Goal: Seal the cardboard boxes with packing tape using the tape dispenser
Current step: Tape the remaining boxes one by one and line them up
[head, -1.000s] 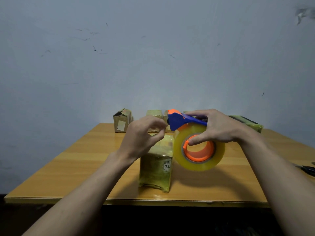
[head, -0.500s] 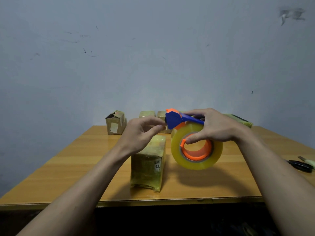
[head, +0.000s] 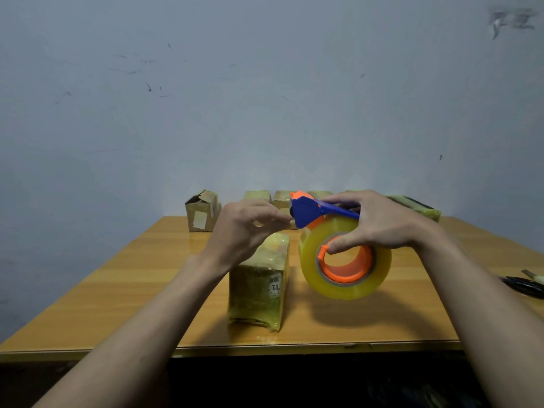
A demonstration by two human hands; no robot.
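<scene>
I'm gripping the tape dispenser (head: 338,245) in my right hand (head: 379,222), my left hand (head: 244,228) pinching at its tape end above the box (head: 259,287) on the table (head: 117,290); next I likely pull tape onto the box.

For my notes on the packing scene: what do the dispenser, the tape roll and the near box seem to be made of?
The dispenser looks like moulded plastic, matte blue and orange, with even colour. The tape roll seems a clear yellowish film; its edge is glossy and translucent. The near box is probably cardboard under shiny tape wrap, judging by wrinkled reflections and a paper label.
</scene>
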